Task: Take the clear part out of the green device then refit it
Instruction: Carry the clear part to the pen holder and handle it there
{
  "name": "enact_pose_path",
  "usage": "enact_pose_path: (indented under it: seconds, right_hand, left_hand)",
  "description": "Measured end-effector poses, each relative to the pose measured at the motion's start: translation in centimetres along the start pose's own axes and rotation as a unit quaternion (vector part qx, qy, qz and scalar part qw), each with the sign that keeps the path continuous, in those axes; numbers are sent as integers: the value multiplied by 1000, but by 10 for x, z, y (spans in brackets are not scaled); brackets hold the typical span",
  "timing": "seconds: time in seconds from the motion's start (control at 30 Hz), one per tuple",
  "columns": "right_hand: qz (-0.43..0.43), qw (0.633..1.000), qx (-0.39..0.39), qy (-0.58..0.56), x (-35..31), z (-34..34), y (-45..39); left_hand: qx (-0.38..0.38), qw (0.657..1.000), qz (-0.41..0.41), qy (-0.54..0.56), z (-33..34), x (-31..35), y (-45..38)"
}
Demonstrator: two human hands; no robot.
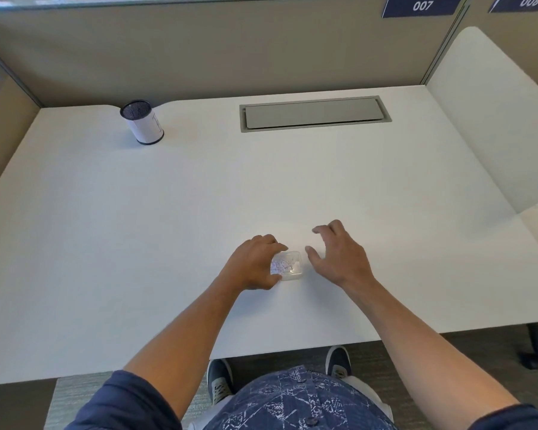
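Left hand [255,265] grips clear part [288,265] on bench [137,228] | right hand [336,256] released, hovering | green device unseen; hold steady.

clear box [288,265] left side hidden under left hand [255,264], contents too blurred to identify, shoes [219,380] partly behind desk edge [292,346]

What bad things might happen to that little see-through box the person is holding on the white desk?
1. Only the left hand grips the small clear plastic box, by one side; the right hand hovers open beside it, so the box might slip or skid on the smooth white desk.
2. Small bits seem to lie inside the box; if it tips or pops open they may scatter.
3. No green device is in view, so refitting may have to wait.
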State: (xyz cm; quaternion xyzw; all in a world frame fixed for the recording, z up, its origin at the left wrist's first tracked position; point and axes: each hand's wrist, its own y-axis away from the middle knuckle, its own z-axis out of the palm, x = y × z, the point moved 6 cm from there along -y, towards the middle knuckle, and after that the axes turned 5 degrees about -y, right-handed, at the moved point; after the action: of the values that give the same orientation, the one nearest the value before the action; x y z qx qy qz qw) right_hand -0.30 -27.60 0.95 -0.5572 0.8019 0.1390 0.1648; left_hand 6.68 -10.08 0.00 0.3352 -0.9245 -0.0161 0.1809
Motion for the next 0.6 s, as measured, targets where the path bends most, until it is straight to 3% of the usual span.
enact_pose_path:
  seconds: [0.23, 0.4, 0.6]
  right_hand:
    - [103, 966, -67, -227, -12, 14, -13]
    - [167, 878, -126, -431, -17, 28, -21]
    - [183, 836, -141, -498, -30, 36, -38]
  left_hand:
    - [40, 999, -7, 26, -20, -10, -4]
    - [68, 997, -2, 28, -33, -16, -9]
    - [87, 996, -14, 11, -44, -39, -12]
